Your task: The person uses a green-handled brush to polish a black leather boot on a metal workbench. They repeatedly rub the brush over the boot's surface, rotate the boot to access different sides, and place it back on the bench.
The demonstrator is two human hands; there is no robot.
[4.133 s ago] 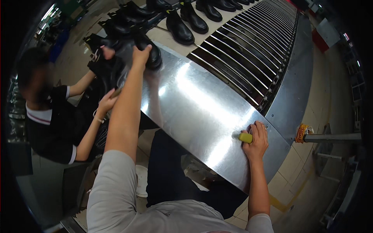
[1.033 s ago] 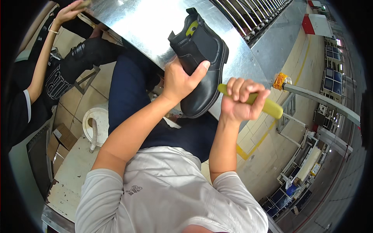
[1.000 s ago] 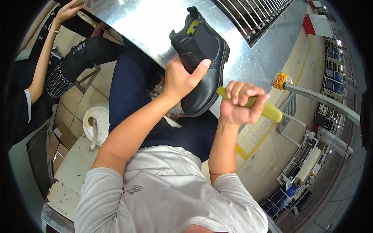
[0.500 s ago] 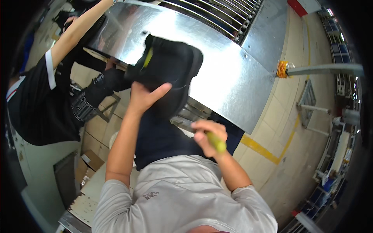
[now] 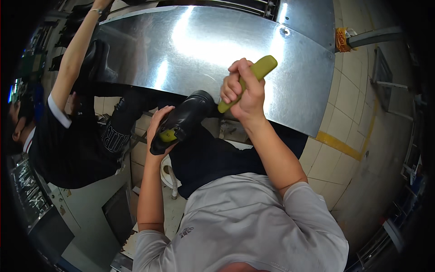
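Shiny metal tabletop, and the boot was at the middle of its near edge, mostly hanging off. Left hand had it gripped around the shaft. It had just been swung round, opening toward the wearer, which put the far end right by the stick. Boot looked smooth, black, kinda glossy, yellow-green inside. Right hand was wrapped tight on that yellow-green stick; couldn't tell if its low end touched the boot.
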